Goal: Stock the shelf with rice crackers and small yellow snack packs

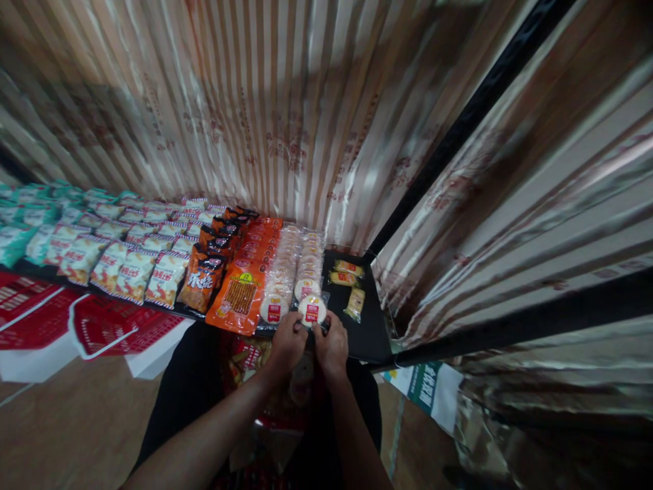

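Between my two hands is a round white rice cracker pack point(312, 311) in clear wrapping with a red label. My left hand point(288, 340) pinches its left edge, and my right hand point(331, 340) pinches the right one. The pack lies at the front end of a row of similar rice cracker packs point(309, 262) on the black shelf point(375, 320). A second row of these packs point(278, 279) runs alongside on the left. Orange bags of stick snacks point(239, 292) overlap one another beside that row. To the right, several small yellow-wrapped snacks point(347, 275) lie on the shelf.
Black-and-orange bags point(203, 275), white snack bags point(166, 278) and green bags point(20, 241) fill the shelf leftward. Below stand red baskets point(105, 323); another container with snacks point(249, 357) sits between my legs. A striped curtain point(286, 109) hangs behind, and a black post point(459, 129) slants at the right.
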### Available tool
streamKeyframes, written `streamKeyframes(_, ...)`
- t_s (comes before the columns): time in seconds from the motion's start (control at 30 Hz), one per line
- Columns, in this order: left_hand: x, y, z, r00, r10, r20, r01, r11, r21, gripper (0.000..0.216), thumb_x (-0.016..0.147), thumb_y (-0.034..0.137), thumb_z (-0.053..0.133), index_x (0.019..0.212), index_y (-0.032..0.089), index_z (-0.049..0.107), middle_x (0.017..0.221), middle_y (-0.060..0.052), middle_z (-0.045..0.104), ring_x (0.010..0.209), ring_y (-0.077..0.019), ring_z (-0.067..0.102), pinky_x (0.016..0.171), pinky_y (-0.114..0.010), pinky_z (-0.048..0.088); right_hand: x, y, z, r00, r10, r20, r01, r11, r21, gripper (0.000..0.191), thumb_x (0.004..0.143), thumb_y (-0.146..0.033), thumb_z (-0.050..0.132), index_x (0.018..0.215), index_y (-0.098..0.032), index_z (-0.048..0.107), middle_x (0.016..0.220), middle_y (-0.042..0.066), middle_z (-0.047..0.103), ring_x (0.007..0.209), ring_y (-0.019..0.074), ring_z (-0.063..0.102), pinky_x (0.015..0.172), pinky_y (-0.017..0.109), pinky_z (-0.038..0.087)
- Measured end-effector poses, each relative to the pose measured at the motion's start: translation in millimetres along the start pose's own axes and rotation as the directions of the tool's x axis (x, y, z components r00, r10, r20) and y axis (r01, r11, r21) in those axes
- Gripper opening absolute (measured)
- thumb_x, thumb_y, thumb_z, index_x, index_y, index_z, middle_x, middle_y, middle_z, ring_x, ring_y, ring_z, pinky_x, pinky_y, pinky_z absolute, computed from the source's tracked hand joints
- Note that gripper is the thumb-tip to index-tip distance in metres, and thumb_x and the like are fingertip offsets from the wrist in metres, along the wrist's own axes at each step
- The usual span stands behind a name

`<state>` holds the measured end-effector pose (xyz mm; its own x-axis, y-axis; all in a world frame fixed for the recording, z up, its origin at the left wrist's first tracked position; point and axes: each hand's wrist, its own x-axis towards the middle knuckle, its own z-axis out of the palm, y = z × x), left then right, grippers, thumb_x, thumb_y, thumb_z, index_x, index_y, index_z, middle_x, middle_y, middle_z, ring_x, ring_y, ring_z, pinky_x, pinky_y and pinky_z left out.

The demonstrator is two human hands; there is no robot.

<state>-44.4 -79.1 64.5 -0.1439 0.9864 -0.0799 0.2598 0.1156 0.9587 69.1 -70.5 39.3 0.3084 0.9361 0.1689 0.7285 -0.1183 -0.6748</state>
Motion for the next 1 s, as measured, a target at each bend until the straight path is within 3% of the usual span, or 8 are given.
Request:
streamKeyframes(0.23, 5, -2, 6, 0.999, 0.028, 0.03, -0.027, 0.999, -0.021, 0.033, 0.067, 0.008, 0.048, 0.097, 0.017, 0.059, 0.105, -0.007, 0.061, 0.096, -0.0179, 0.056, 0.092, -0.036, 0.045, 9, 0, 6, 0.999, -0.026, -0.037, 0.027, 0.999, 0.017, 0.04, 0.077, -0.034, 0.045, 0.109, -0.013, 0.057, 0.099, 0.013, 0.064, 0.091, 0.026, 0.056, 0.083, 0.037, 0.042)
streamKeyframes(0.53, 1, -7, 12, 0.993, 0.109, 0.039, -0.112, 0.988, 0.11, 0.042, 0.07, 0.008, 0.047, 0.109, 0.015, 0.061, 0.132, -0.014, 0.05, 0.126, -0.0265, 0.044, 0.107, -0.043, 0.035, 15, -1, 13, 0.999, -0.009, -0.037, 0.01, 1.0, 0.024, 0.04, 0.077, -0.033, 0.045, 0.109, -0.012, 0.056, 0.1, 0.014, 0.063, 0.093, 0.0269, 0.053, 0.087, 0.039, 0.04)
streamKeyframes(0.73, -8, 0, 12, 0.988, 0.135, 0.08, -0.147, 0.976, 0.163, 0.046, 0.071, 0.006, 0.044, 0.113, 0.016, 0.06, 0.142, -0.013, 0.041, 0.132, -0.0262, 0.038, 0.108, -0.043, 0.034, 15, 3, 17, 0.997, -0.037, -0.075, 0.039, 0.999, 0.023, 0.036, 0.078, -0.034, 0.045, 0.106, -0.015, 0.057, 0.099, 0.013, 0.063, 0.092, 0.0262, 0.053, 0.084, 0.038, 0.041)
streamKeyframes(1.0, -8, -9, 17, 0.983, 0.17, 0.075, -0.179, 0.974, 0.14, 0.044, 0.073, 0.01, 0.045, 0.113, 0.018, 0.061, 0.136, -0.01, 0.05, 0.132, -0.0257, 0.038, 0.111, -0.044, 0.031, 17, 6, 21, 0.993, -0.078, -0.088, 0.082, 0.996, 0.043, 0.033, 0.08, -0.034, 0.044, 0.104, -0.016, 0.058, 0.098, 0.013, 0.063, 0.09, 0.025, 0.054, 0.084, 0.038, 0.041)
